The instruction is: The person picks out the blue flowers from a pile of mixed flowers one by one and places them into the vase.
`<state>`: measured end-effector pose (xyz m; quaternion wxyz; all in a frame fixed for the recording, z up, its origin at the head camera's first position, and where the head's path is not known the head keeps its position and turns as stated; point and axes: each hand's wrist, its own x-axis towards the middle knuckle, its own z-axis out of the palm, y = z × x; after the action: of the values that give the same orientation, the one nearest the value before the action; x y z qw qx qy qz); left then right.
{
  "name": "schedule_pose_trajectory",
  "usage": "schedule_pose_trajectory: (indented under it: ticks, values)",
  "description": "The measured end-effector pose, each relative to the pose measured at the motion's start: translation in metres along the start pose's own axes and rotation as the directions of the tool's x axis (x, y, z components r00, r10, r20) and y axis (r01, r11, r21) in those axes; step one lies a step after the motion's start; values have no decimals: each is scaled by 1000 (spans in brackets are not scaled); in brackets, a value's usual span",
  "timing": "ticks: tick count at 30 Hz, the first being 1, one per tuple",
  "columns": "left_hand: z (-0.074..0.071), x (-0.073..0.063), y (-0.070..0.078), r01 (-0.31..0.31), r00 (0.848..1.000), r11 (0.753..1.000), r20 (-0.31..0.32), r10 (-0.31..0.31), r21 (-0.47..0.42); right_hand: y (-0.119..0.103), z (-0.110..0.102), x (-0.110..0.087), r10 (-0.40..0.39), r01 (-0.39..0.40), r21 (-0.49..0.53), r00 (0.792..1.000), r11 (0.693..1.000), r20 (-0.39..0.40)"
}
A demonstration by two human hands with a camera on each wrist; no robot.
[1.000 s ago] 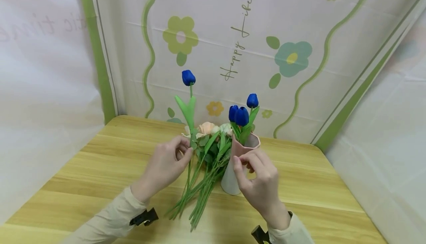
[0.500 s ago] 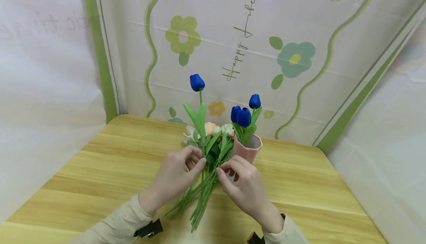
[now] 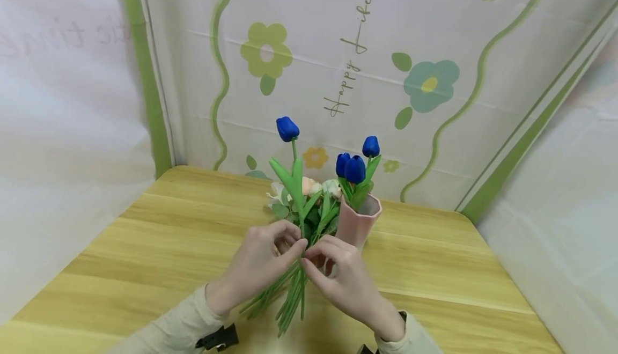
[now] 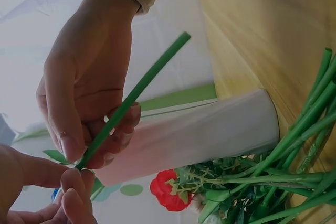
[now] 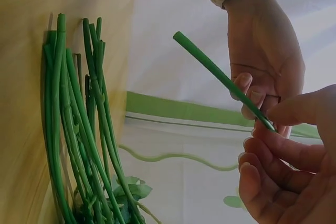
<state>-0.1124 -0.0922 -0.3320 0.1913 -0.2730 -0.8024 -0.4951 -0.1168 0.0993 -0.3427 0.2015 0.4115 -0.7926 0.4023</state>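
A blue tulip (image 3: 288, 129) with green leaves stands upright over the table, its stem pinched by my left hand (image 3: 263, 260). Just below, my right hand (image 3: 344, 276) meets the same stem between thumb and forefinger. In the right wrist view the stem (image 5: 210, 66) runs between both hands, its cut end free. Beside the hands stands a pink and white vase (image 3: 358, 224), holding several blue tulips (image 3: 355, 169); my right hand hides its lower part. Behind and under the hands lies a bunch of flower stems (image 3: 289, 305) on the table.
Peach and white blooms (image 3: 331, 187) top the lying bunch. A red flower (image 4: 170, 190) shows beside the vase in the left wrist view. The wooden table (image 3: 169, 225) ends at a printed curtain (image 3: 309, 48), with white cloth at both sides.
My left hand has carried the tulip rightward and lower. My right hand has moved left from in front of the vase to the tulip's stem and now pinches it.
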Motion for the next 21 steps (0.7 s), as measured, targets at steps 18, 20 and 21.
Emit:
schedule_pose_trajectory:
  ticks: [18,20,21]
  values:
    - [0,-2,1,27,998,1000,61,-27,0,-3,1,-2,120,-116,125,993,985,-22]
    - [0,-2,2,25,998,1000,60,-25,-4,-3,0,-2,129,-125,128,991,984,-26]
    - [0,-2,2,24,998,1000,58,-23,-4,-3,0,-2,130,-125,130,991,984,-29]
